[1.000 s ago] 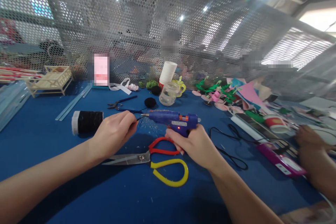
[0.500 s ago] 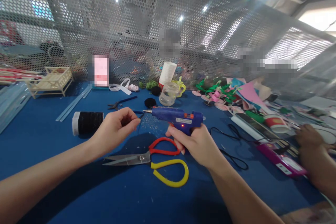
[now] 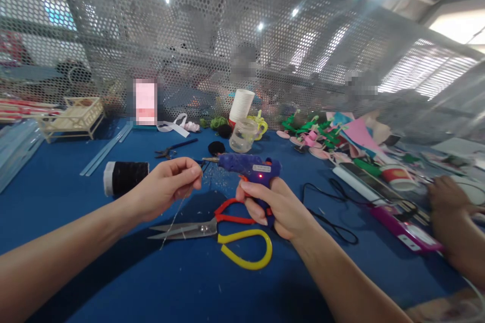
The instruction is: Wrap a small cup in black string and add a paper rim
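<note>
My right hand (image 3: pixel 271 204) is wrapped round the grip of a blue glue gun (image 3: pixel 246 164), with its red light lit and its metal nozzle pointing left. My left hand (image 3: pixel 172 181) is closed in a pinch just left of the nozzle tip. Between its fingertips is something small and dark that I cannot make out. A thin pale strand (image 3: pixel 172 227) hangs below that hand. Under both hands, scissors (image 3: pixel 204 229) with one red and one yellow handle lie on the blue table, blades to the left. Beside my left wrist rests a spool of black thread (image 3: pixel 127 177).
Pliers (image 3: pixel 176 148), a black ball (image 3: pixel 216 148), a clear plastic cup (image 3: pixel 243 135) and stacked paper cups (image 3: pixel 241 105) stand or lie behind. A black cord (image 3: pixel 337 232) and a magenta power strip (image 3: pixel 405 229) lie right. Another person's hand (image 3: pixel 449 197) is at far right.
The glue gun has tilted and shifted slightly left and down in my right hand. My left hand has turned a little, and a thin pale strand now shows beneath it.
</note>
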Demonstrator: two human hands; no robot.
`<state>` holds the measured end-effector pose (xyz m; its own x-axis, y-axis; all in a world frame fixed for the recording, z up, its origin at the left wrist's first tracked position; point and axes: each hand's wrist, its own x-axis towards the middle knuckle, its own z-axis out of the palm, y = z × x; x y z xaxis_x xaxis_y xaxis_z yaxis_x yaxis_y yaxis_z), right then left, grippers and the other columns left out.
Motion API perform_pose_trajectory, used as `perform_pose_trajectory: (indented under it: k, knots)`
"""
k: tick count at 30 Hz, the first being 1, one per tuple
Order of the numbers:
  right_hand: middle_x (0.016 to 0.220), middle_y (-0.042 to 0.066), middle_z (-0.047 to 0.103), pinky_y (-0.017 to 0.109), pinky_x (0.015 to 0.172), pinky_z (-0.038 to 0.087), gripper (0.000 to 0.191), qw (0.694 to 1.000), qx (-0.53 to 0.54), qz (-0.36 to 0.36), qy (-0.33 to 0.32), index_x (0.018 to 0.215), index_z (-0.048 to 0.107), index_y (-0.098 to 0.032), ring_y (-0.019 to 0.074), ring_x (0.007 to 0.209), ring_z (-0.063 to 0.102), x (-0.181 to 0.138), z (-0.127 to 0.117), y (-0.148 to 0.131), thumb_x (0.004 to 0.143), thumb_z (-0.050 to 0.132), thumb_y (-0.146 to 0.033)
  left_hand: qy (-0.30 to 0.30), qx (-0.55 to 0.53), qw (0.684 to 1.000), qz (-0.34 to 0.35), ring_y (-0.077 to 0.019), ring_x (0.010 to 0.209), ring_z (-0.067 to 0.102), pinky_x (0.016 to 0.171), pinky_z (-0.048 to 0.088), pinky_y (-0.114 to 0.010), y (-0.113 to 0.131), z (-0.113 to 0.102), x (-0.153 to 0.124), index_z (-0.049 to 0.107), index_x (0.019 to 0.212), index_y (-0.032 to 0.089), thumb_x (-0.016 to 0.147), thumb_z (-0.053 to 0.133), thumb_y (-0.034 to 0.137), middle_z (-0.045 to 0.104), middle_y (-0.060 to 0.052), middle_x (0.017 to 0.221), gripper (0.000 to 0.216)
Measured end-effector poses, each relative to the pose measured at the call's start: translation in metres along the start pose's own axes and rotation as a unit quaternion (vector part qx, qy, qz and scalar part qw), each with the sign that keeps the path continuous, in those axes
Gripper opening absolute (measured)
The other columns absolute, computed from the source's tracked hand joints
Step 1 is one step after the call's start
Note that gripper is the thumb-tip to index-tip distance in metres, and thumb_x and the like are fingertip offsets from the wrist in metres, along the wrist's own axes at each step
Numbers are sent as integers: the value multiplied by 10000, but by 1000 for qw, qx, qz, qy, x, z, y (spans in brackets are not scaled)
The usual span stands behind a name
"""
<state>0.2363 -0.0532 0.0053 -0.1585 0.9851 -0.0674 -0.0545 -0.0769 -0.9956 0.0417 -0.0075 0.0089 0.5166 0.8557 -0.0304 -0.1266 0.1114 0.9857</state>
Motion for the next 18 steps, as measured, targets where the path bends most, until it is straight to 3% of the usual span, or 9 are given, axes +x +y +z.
perform_pose_trajectory:
  k: [9,13,18]
  knots:
    - [315,-74,373,161,301,190,244,999,38,20,-23,583,574,-113,23,276,308,1,-1,2,722,565,-313,-37,-78,995,-44,-18,405,304,417,227,-171,0,0,0,473,595,140,723,590,265,501,45,545,214]
    - [315,-72,383,155,304,200,241,999,48,2,-5,586,574,-112,21,279,314,3,-2,4,727,568,-308,-40,-108,992,-60,-19,394,273,411,217,-174,1,0,0,472,583,137,707,601,231,479,47,513,202]
    - [319,-71,378,153,297,197,243,998,48,19,-47,590,582,-107,20,277,310,3,-3,6,731,565,-304,-51,-137,987,-67,-16,389,260,413,225,-176,0,0,0,486,606,133,720,587,216,492,37,524,173]
